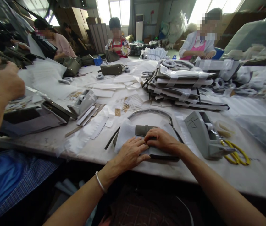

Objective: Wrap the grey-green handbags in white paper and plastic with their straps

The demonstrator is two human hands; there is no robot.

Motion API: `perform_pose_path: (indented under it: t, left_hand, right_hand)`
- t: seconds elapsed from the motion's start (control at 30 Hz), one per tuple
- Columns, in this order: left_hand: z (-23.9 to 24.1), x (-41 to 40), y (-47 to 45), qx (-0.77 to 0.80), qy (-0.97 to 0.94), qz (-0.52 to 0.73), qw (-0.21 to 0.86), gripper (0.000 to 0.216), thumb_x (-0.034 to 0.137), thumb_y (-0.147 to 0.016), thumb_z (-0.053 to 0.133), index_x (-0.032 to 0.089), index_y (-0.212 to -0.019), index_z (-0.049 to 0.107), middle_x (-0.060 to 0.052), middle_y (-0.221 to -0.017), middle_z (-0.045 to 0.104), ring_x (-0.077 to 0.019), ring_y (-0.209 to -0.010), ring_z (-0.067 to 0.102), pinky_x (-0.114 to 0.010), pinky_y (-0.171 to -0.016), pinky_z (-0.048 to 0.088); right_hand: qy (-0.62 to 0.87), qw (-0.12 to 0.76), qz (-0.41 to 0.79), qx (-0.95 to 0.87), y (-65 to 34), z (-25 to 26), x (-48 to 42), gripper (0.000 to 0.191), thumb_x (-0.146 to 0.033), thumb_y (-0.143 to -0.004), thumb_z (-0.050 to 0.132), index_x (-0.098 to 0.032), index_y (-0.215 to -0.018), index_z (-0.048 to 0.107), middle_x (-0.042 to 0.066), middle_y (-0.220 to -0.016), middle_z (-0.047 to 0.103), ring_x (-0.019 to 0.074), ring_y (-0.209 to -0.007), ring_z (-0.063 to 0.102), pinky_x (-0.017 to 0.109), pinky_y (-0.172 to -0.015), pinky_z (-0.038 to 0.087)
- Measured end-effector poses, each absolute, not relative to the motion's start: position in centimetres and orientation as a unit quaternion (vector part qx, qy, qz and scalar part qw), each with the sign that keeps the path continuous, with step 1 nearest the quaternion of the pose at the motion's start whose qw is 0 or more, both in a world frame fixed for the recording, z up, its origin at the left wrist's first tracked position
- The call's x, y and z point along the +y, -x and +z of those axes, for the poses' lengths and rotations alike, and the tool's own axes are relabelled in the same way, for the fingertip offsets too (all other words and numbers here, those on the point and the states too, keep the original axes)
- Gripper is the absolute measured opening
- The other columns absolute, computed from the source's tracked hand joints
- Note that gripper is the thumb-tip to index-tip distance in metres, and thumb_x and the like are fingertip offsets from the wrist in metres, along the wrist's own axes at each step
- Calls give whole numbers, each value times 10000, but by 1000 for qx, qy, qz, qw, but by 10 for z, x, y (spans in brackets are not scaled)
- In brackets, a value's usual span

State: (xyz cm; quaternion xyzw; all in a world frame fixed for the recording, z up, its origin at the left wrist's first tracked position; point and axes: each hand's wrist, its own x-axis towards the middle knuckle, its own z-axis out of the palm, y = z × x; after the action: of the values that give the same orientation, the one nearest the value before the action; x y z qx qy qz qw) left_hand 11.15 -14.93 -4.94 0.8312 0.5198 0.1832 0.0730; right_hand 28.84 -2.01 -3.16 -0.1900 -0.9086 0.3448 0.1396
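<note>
A dark olive handbag [164,158] lies flat at the table's front edge, its wrapped handle [150,111] arched toward the back. White sheet [124,133] covers much of its front, and a grey-green flap tab [142,130] shows on top. My left hand [131,150] rests flat on the bag with its fingers stretched out. Beside it my right hand [160,138] has bent fingers pressed together below the tab; whatever is at their tips is hidden. The two hands' fingertips nearly meet at the bag's middle.
A grey tape dispenser [200,135] and yellow-handled scissors [238,153] lie to the right. Behind them is a stack of wrapped bags [180,83]. Paper strips [89,116] and another tape dispenser [84,102] lie left. A co-worker's hands [4,73] intrude at far left.
</note>
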Motion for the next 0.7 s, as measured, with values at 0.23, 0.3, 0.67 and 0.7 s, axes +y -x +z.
perform_pose_path:
  t: [0.23,0.3,0.67,0.7]
  left_hand:
    - [-61,-157,-109,505,-829,227,75,306,373,-919,628,196,-1168,611,-71,-1156,648,-219,-1106,609,-462,-1107,399]
    - [-65,-158,-108,501,-827,242,82,254,372,-926,618,197,-1110,630,-63,-1142,657,-211,-1096,615,-465,-1126,375]
    - [-67,-160,-109,519,-810,253,100,404,456,-890,646,243,-1225,571,-44,-1170,660,-213,-1134,601,-471,-1164,326]
    - [-68,-160,-109,520,-810,252,95,388,460,-893,640,243,-1208,578,-42,-1167,659,-213,-1135,599,-472,-1164,326]
  right_hand:
    - [181,102,337,-918,-291,-33,-21,170,-280,-915,610,-274,-953,776,20,-971,675,172,-847,647,298,-834,489]
    - [180,90,337,-920,-290,-33,-21,160,-263,-902,622,-283,-939,777,14,-954,668,169,-832,642,292,-820,489]
    - [294,133,275,-906,-281,-50,-38,135,-188,-872,601,-206,-756,667,23,-817,633,188,-772,616,304,-719,469]
    - [305,145,264,-903,-281,-54,-42,135,-189,-870,597,-203,-748,652,30,-820,631,195,-777,614,315,-723,474]
